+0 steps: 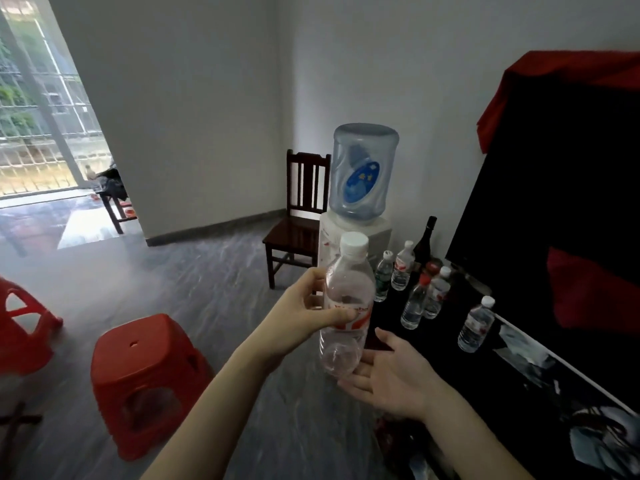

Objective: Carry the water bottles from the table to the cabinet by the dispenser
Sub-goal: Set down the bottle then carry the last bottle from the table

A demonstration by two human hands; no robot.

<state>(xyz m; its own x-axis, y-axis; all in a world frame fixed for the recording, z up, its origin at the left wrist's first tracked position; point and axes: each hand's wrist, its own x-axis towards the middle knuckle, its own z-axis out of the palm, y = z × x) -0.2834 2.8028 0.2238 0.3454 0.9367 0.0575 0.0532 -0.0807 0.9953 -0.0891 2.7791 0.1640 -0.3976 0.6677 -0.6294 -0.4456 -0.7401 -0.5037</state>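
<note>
Grey tiled floor [214, 271], white water dispenser [356, 233] beside black cabinet top [433, 344]
Left hand [304, 317] grasps clear plastic bottle [348, 306]; right hand [388, 379] released beneath; label blurred

A single wide-angle view from the person's head looks forward and down into a room corner, close over both forearms. The water dispenser [358, 188] stands ahead, right of centre, the dark cabinet [450, 348] runs along the right edge, and the floor [214, 271] spreads to the left.
</note>
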